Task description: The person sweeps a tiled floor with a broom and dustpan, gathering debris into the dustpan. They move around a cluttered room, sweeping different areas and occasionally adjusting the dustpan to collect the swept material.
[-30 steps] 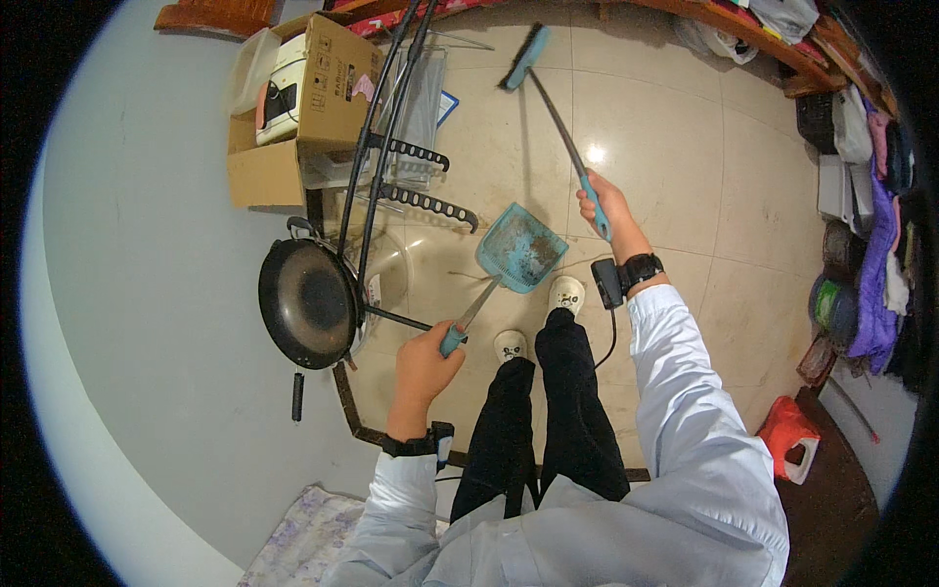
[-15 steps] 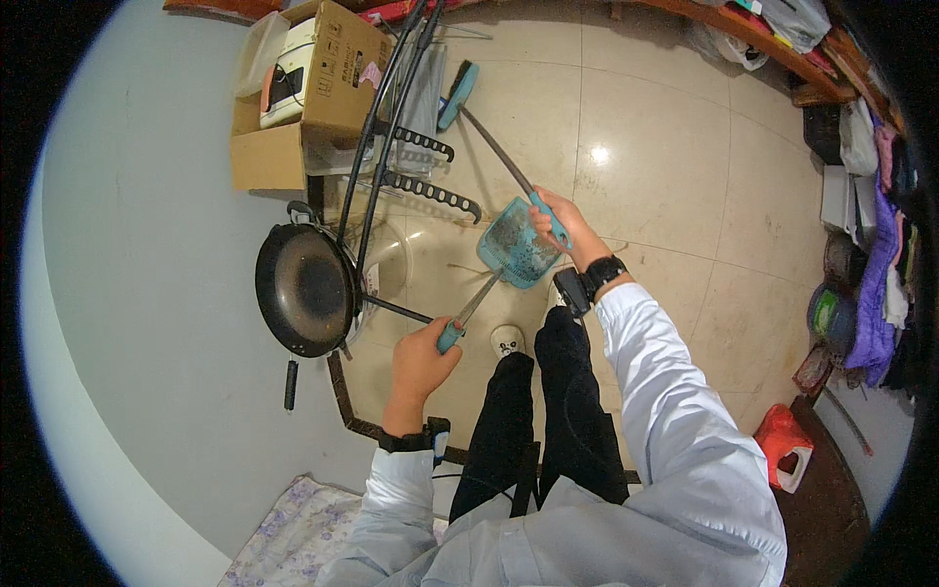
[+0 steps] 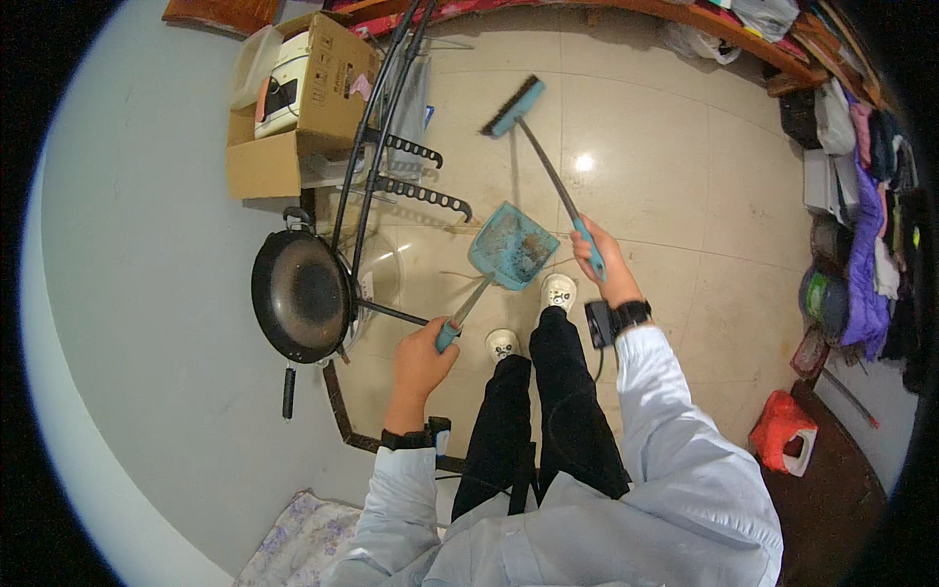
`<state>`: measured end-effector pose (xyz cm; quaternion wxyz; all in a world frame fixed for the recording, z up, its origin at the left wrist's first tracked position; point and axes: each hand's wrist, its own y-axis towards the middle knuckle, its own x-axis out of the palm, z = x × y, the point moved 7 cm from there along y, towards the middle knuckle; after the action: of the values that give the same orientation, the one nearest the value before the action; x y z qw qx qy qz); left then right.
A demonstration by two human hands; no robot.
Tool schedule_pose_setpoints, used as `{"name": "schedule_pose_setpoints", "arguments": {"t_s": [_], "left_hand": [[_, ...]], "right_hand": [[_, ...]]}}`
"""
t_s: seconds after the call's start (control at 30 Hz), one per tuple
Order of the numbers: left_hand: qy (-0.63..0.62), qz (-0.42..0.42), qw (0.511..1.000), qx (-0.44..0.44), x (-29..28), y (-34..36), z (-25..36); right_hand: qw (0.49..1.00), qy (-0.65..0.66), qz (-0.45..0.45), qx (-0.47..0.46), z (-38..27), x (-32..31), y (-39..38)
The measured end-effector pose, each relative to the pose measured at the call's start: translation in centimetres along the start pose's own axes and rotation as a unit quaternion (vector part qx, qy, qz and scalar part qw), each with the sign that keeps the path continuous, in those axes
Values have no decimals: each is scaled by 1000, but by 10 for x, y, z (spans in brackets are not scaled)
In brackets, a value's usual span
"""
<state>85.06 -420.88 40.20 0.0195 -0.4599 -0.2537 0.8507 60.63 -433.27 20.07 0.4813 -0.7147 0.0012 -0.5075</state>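
Below, left hand [image 3: 421, 364] fingers clamp the teal plastic dustpan [image 3: 513, 247] handle, right hand [image 3: 592, 256] the bristled broom [image 3: 536, 147].

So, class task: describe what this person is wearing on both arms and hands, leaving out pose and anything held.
Both arms are covered by long, loose pale blue sleeves reaching the wrists. The left hand is bare, with a dark band at the wrist. The right hand is also bare; its wrist carries a black strap with a small dark box-shaped device attached, and a thin black cable hangs from it.
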Motion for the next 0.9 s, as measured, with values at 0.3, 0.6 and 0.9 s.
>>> {"name": "schedule_pose_setpoints", "arguments": {"t_s": [0.3,0.6,0.9], "left_hand": [[17,35,998,45,-11,8,38],[11,0,1000,-5,-3,47,77],[70,18,997,38,10,79,92]], "right_hand": [[992,66,77,-79,-7,-37,-113],[996,-70,-41,-24,-41,103,54],[998,-28,-61,-2,-89,43,129]]}}
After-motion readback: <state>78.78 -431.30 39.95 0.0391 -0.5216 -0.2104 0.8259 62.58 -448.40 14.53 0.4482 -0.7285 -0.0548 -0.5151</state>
